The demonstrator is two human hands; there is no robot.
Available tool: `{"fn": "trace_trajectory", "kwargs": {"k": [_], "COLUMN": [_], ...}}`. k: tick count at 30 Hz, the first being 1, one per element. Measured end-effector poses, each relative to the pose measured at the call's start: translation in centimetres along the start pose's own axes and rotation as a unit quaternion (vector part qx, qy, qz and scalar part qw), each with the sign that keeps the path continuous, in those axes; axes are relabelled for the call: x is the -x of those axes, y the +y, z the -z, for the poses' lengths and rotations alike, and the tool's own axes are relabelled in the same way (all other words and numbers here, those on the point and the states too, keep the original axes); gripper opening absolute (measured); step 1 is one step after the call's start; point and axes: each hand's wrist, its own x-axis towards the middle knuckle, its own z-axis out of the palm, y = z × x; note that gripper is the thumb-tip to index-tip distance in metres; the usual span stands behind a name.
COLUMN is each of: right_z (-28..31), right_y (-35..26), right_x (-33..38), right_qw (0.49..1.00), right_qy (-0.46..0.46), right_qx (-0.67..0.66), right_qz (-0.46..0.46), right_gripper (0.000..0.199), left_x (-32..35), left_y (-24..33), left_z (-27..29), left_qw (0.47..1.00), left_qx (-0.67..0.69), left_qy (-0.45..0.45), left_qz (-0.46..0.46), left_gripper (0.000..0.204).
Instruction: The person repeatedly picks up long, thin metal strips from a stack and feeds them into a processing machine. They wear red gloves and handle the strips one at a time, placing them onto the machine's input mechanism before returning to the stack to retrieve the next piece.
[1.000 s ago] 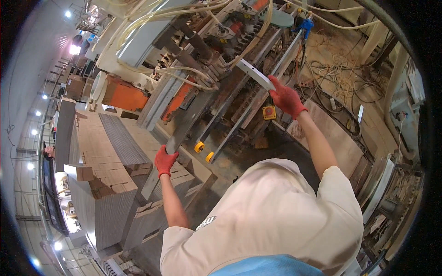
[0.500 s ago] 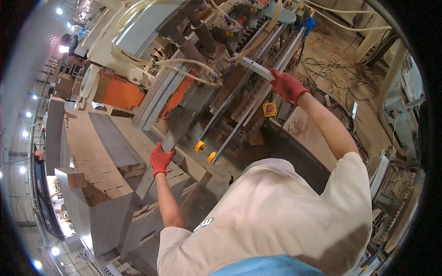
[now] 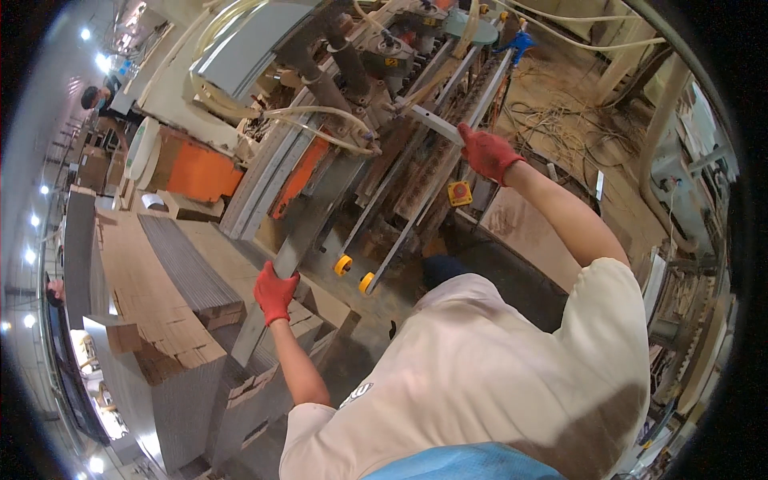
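In a red work glove, my left hand (image 3: 276,292) is closed on a long, flat grey board (image 3: 300,236). The board slants from beneath the machine head (image 3: 352,88) down past a stack of boards (image 3: 180,320). Farther right, my right hand (image 3: 490,154), gloved in red too, is closed around the near end of a pale grey bar (image 3: 436,122). That bar sits crosswise above the machine's rails (image 3: 424,228), and its far end meets the machine head. Part of the fingers on both hands is hidden.
Two yellow rollers (image 3: 342,266) cap the near ends of the rails. A red button on a yellow plate (image 3: 459,194) sits right of them. Loose strips and debris (image 3: 576,136) cover the area beyond. Another person (image 3: 100,98) is at the far left.
The whole view has shifted slightly. Both hands keep their grips, with little movement against the machine. A dark shape now shows beside my shirt, near the rails. The person far left has changed posture.
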Motion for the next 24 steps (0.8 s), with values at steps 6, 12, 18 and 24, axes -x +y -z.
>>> {"fn": "trace_trajectory", "kwargs": {"k": [6, 12, 18, 24], "right_z": [0.7, 0.5, 0.0, -0.4], "right_y": [-1.2, -0.8, -0.4, 0.3], "right_x": [0.5, 0.8, 0.1, -0.2], "right_qw": [1.000, 0.999, 1.000, 0.999], "right_qy": [0.014, 0.028, 0.018, 0.039], "right_qx": [-0.004, 0.013, -0.009, -0.010], "right_qz": [0.001, 0.011, -0.014, 0.015], "right_gripper": [0.036, 0.035, 0.036, 0.037], "left_x": [0.0, 0.0, 0.2, 0.2], "left_y": [0.1, 1.5, -0.1, 0.1], "left_z": [0.2, 1.2, -0.3, -0.3], "left_qw": [1.000, 0.999, 1.000, 0.999], "left_qx": [0.011, 0.013, 0.008, 0.038], "left_qy": [-0.015, -0.033, -0.011, -0.029], "left_qz": [0.005, 0.017, -0.007, 0.014], "left_gripper": [0.051, 0.050, 0.050, 0.052]}}
